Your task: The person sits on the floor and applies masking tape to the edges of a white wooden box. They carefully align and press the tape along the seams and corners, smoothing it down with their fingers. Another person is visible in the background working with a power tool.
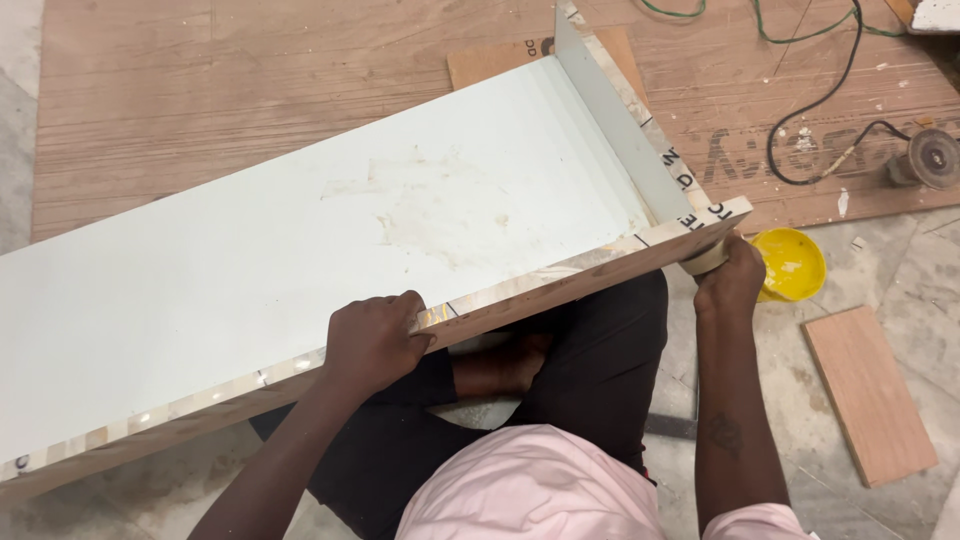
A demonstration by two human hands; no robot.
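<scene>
At the near edge of the white board, the left hand has its grip closed over the rim, fingers curled onto the top face and pressing a strip of clear tape that runs along the raw edge. To the right of that grip, at the board's corner, the right hand is closed around a roll of tape held just under the corner, touching the edge. The taped edge stretches straight between the two hands, and the tape glints further on to the left of the left grip as well.

Beyond the right grip, an upright white panel stands on the board's end, meeting it at a right angle, with a taped edge along its outer side. The board is long and flat, pale white, with faint brownish smears near its middle; its cut edge shows light wood. It lies tilted across the person's lap, above black trousers.

Right of the right hand, just beside it, a yellow bowl sits on the grey floor. Further right and nearer lies a small brown wood offcut. Beyond, a brown sheet covers the floor, with a black cable leading to a round power tool, well apart from both hands. The floor right of the knees is open.
</scene>
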